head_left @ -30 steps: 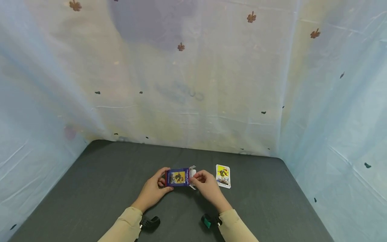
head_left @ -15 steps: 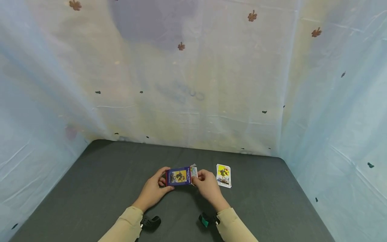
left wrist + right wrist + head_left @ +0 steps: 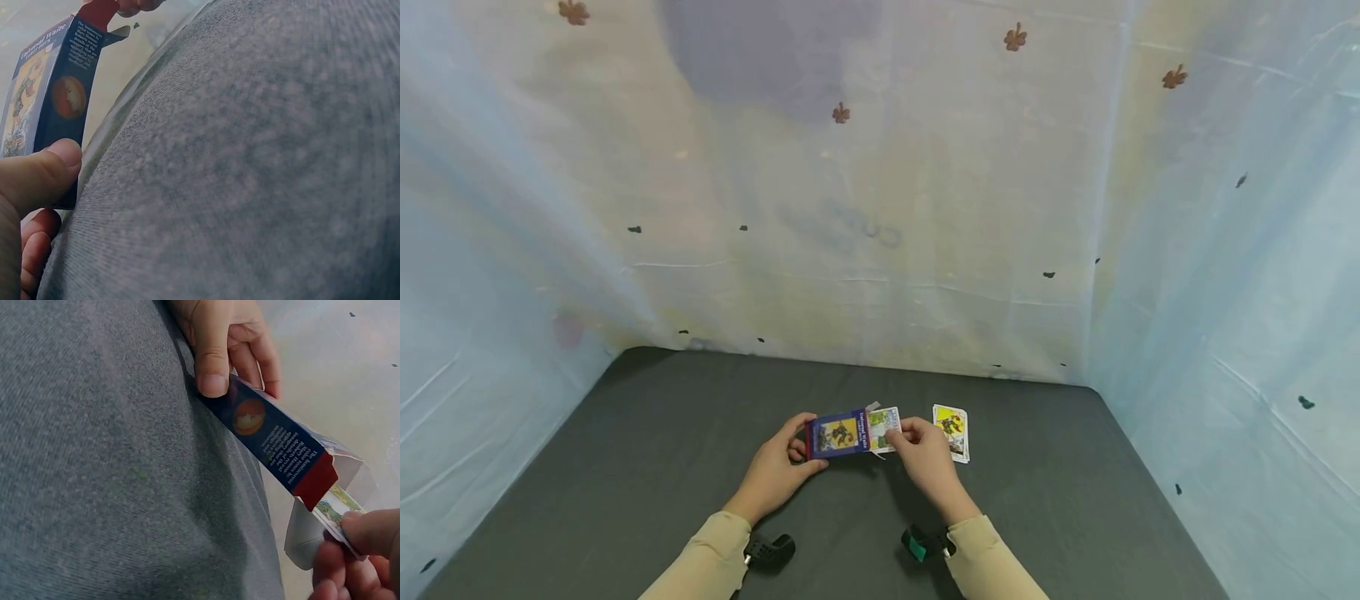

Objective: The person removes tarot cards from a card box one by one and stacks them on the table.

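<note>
My left hand [image 3: 773, 472] grips the closed end of a dark blue tarot card box [image 3: 838, 433], with the thumb along its near side. The box lies sideways with its open end to the right, and its red side flap [image 3: 316, 481] is folded out. Between thumb and fingers my right hand [image 3: 929, 468] pinches some tarot cards [image 3: 882, 428] that stick partly out of that end; their other part is hidden in the box. How many cards they are, I cannot tell. Just beyond the right hand lies a small stack of tarot cards [image 3: 952, 422], face up with a yellow picture on top.
A dark grey cloth-covered table [image 3: 1045, 483] lies under both hands. Pale translucent sheeting [image 3: 880, 300] with small leaf-shaped marks hangs behind it and at both sides. Black wrist straps [image 3: 769, 550] sit at the cuffs.
The right hand has moved slightly right, drawing cards further out of the box, whose open end was near the fingers before. The left hand keeps its grip. The stack stays put.
</note>
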Demonstrator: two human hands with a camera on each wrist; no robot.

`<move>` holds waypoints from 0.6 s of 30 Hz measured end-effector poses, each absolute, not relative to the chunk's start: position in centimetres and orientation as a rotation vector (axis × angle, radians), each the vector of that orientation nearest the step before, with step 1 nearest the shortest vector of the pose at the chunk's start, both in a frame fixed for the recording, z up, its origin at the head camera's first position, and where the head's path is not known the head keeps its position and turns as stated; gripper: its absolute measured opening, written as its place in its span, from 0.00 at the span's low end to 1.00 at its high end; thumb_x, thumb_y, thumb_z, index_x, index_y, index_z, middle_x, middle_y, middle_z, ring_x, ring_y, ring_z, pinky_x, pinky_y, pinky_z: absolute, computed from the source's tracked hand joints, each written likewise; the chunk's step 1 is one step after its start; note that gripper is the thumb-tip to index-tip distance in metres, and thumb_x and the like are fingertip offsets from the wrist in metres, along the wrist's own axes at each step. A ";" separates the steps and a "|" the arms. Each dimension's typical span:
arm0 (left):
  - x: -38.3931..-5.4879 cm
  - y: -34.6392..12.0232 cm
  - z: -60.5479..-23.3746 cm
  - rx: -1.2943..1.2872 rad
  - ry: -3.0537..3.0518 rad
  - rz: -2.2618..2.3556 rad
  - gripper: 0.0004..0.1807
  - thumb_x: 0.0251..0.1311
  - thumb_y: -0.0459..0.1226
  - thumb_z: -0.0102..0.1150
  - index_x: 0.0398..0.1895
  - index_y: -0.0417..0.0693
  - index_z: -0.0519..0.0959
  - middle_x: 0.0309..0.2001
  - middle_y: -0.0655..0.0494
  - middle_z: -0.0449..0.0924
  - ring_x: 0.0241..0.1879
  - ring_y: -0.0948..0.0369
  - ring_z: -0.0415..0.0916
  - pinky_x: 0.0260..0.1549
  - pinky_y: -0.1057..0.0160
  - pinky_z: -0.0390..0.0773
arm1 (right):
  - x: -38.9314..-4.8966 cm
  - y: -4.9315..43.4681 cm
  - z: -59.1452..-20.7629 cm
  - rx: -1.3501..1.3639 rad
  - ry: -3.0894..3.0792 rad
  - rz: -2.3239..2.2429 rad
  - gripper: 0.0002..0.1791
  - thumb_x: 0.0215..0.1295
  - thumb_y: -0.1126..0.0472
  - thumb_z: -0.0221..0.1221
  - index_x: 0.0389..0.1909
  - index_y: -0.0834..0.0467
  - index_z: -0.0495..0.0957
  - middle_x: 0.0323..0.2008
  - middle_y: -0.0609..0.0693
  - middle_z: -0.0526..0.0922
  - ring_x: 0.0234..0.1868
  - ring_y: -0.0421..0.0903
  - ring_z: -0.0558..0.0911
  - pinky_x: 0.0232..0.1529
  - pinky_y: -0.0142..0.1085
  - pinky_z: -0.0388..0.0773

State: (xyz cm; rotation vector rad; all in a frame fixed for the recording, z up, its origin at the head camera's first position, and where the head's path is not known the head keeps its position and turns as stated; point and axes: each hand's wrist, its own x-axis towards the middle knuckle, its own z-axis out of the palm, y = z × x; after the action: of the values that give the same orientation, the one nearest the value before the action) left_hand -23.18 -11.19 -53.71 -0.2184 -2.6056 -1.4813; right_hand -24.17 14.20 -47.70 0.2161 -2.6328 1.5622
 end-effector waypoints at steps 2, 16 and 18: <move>-23.1 -11.2 -53.5 -0.211 -2.614 -1.486 0.40 0.49 0.43 0.75 0.67 0.62 0.67 0.34 0.61 0.75 0.30 0.62 0.71 0.33 0.62 0.72 | -24.2 14.1 -47.7 0.223 -2.637 1.569 0.08 0.67 0.57 0.60 0.37 0.58 0.81 0.27 0.52 0.81 0.24 0.41 0.74 0.21 0.31 0.70; -23.3 -11.1 -53.6 -0.191 -2.624 -1.490 0.41 0.49 0.44 0.75 0.68 0.61 0.66 0.33 0.60 0.74 0.30 0.62 0.71 0.32 0.62 0.72 | -24.8 15.5 -47.2 0.189 -2.498 1.765 0.17 0.66 0.65 0.59 0.54 0.62 0.69 0.40 0.55 0.82 0.36 0.46 0.81 0.32 0.32 0.77; -23.3 -11.1 -53.6 -0.195 -2.618 -1.496 0.41 0.49 0.44 0.75 0.68 0.60 0.66 0.33 0.60 0.74 0.30 0.62 0.71 0.32 0.62 0.72 | -24.7 15.9 -47.1 0.211 -2.511 1.764 0.25 0.65 0.67 0.59 0.61 0.59 0.64 0.41 0.56 0.82 0.36 0.47 0.80 0.30 0.32 0.76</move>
State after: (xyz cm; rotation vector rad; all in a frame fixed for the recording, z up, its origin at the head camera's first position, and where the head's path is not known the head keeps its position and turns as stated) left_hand -23.29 -11.14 -53.64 -0.1955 -2.6185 -1.4963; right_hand -24.74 15.91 -47.11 0.2109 -2.5112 1.7644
